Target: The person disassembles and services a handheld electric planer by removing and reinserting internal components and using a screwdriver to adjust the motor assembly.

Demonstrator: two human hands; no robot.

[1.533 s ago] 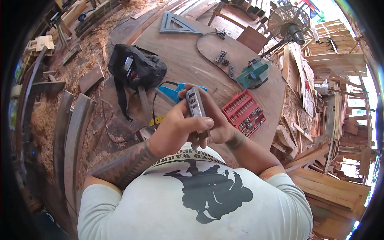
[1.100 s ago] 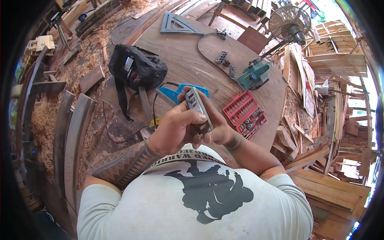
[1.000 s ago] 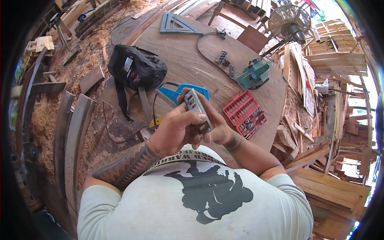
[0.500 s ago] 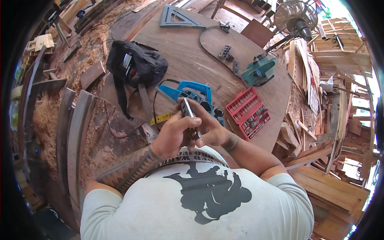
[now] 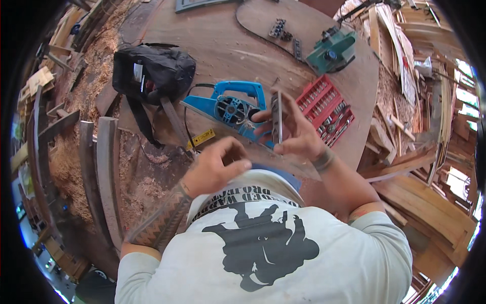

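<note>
My right hand point(image 5: 302, 136) holds a narrow, slotted metal blade point(image 5: 276, 117) upright between thumb and fingers, above the worktable. Nearer my waist, my left hand point(image 5: 215, 166) is apart from it, fingers loosely curled with a gap to the thumb and nothing seen in them. Just beyond both hands a blue electric planer point(image 5: 230, 109) lies on its side, its round housing facing up; my right fingers cover part of its near end. To the right of my right hand lies an opened red socket set case point(image 5: 324, 109) with bits and sockets in it.
A black bag point(image 5: 154, 71) sits at the table's left, with a yellow-ended square point(image 5: 201, 138) near it. Farther back are a green planer point(image 5: 331, 50), small metal parts point(image 5: 280, 29) and a grey frame point(image 5: 205, 4). Timber boards point(image 5: 107, 172) and shavings point(image 5: 71, 157) lie at left.
My left hand has let go of the blade and drawn back to the left. My right hand has carried it right, turning it more upright. The view has shifted too.
</note>
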